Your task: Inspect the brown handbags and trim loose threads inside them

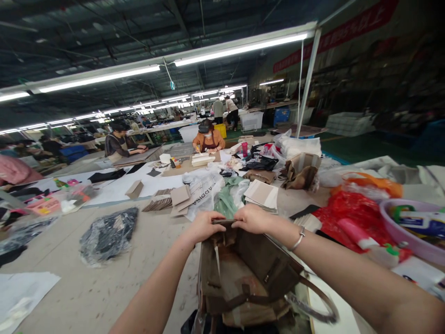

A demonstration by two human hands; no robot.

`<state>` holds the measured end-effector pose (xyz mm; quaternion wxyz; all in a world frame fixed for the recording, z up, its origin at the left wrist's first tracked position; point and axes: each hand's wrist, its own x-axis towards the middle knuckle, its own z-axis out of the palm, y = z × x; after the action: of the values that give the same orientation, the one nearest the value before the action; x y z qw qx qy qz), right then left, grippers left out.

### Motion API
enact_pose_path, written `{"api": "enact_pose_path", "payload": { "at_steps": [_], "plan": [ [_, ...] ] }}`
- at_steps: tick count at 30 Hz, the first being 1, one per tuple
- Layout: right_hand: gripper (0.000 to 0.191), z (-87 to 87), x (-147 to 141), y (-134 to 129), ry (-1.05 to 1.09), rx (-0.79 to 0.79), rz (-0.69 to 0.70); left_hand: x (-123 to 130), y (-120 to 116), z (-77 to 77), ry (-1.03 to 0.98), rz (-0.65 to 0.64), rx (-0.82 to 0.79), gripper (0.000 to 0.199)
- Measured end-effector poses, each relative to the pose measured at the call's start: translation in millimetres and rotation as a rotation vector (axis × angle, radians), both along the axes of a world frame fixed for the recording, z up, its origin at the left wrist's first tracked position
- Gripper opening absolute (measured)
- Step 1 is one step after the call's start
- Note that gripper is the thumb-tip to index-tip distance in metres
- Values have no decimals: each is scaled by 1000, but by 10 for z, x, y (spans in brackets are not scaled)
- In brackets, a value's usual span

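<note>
A brown handbag (250, 273) stands in front of me with its mouth facing up and its tan lining showing. My left hand (206, 226) pinches the far top edge of the bag between thumb and fingers. Close beside it, my right hand (253, 219), with a bracelet on the wrist, grips the same edge. One curved handle (325, 297) of the bag, partly wrapped in clear plastic, hangs out to the right. Beyond my hands lie a green plastic bag (227, 197) and a stack of pale cards (261, 194).
A plastic-wrapped dark bundle (109, 235) lies on the table at left. Stacked brown pieces (158, 200) sit farther back. On the right are a red plastic bag (351, 215) and a lilac basin (431, 248). A co-worker in orange (215, 140) sits across the table.
</note>
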<state>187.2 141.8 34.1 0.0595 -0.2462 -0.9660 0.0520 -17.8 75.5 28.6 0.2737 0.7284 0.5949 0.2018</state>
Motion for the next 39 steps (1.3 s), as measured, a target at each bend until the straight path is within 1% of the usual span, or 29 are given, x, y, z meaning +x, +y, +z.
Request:
{"api": "enact_pose_path", "payload": {
  "at_steps": [3, 7, 11, 15, 18, 20, 23, 25, 27, 29, 30, 33, 35, 36, 38, 39],
  "plan": [
    [31, -8, 25, 37, 9, -11, 2, 5, 6, -5, 29, 19, -11, 24],
    [33, -41, 52, 81, 26, -31, 21, 56, 51, -1, 116, 26, 47, 24],
    [36, -68, 57, 90, 35, -54, 12, 83, 72, -1, 190, 4, 76, 26],
    [40, -39, 55, 64, -7, -21, -15, 83, 56, 5, 223, -2, 102, 28],
    [42, -15, 92, 68, -26, 2, 5, 104, 41, 22, 259, 3, 105, 28],
    [45, -19, 140, 94, 12, -14, 26, 128, 33, 30, 276, -12, 103, 28],
    [60, -41, 218, 141, 121, -102, 49, 158, 34, 26, 284, -33, 113, 29],
    [68, -48, 246, 155, 211, -191, 67, 165, 43, 20, 300, -19, 122, 30],
    [73, -41, 236, 145, 275, -218, 63, 160, 57, 15, 328, 5, 126, 31],
    [68, -21, 187, 110, 256, -153, 35, 147, 67, 13, 340, 10, 125, 30],
    [62, -9, 151, 86, 217, -104, 21, 137, 68, 13, 339, 3, 124, 30],
    [35, 26, 41, 5, 82, 4, -20, 93, 39, 17, 315, -34, 128, 28],
    [29, 46, -6, -42, 28, 42, -34, 57, -11, 22, 283, -32, 154, 27],
    [29, 53, -18, -59, 15, 58, -34, 41, -43, 25, 269, -25, 173, 33],
    [31, 62, -28, -80, 1, 84, -24, 21, -109, 29, 266, -12, 215, 54],
    [31, 63, -29, -83, -5, 93, -22, 18, -138, 29, 283, -12, 229, 60]
  ]
}}
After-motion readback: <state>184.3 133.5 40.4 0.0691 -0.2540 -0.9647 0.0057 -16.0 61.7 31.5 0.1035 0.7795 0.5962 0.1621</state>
